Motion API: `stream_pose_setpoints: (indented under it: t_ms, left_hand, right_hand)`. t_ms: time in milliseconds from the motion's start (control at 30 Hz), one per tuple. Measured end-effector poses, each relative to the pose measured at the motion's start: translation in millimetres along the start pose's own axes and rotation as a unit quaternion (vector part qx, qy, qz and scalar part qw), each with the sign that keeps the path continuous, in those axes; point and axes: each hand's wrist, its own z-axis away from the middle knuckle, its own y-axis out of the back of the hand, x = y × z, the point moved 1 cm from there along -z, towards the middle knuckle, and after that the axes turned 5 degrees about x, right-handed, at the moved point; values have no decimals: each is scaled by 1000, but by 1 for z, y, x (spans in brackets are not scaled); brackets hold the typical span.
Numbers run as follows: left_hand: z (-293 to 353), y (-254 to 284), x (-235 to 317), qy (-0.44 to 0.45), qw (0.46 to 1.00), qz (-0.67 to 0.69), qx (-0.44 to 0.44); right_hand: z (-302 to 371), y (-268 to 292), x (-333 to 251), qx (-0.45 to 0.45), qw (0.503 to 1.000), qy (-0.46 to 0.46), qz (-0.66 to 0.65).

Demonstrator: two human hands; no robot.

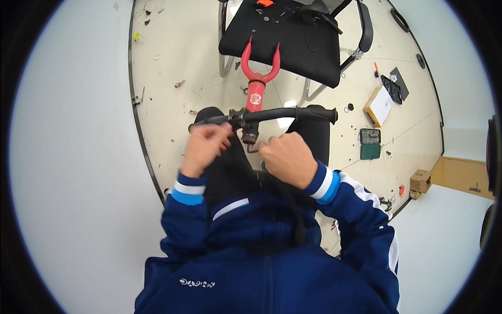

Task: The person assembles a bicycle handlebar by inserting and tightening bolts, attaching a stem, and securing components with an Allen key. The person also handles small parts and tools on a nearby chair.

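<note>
A black bicycle handlebar lies crosswise over my knees. It is joined to a red fork, whose two prongs point away onto the chair seat. At the clamp's left side is my left hand, fingers bent close to the bar and smeared by motion; whether they hold anything is unclear. My right hand is closed in a fist just right of the steerer tube's near end. A thin bent hex key sticks out from its fingers below that end; the rest of it is hidden in the fist.
A black chair stands ahead with small metal parts, a hex key and a black bicycle saddle on its seat. On the tiled floor at right lie a green case, a black tool case and a flat box. Cardboard boxes sit farther right.
</note>
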Motion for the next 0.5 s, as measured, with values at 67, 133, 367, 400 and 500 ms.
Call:
stream_pose_setpoints:
  t_ms: [67, 133, 367, 400, 500]
  left_hand:
    - [-40, 16, 41, -136, 988, -49, 52]
    - [-112, 3, 68, -209, 968, -125, 66]
    - [-275, -79, 19, -48, 955, -250, 153]
    - [-269, -79, 16, -52, 962, -224, 149]
    - [-266, -84, 20, -49, 964, -196, 172]
  right_hand:
    - [-2, 0, 0, -7, 1000, -2, 5]
    - [-5, 4, -1, -4, 1000, 3, -3]
    - [-23, 8, -15, 1, 999, -13, -44]
    - [-23, 11, -17, -18, 998, -25, -52]
    - [-16, 13, 2, -49, 994, -53, -86]
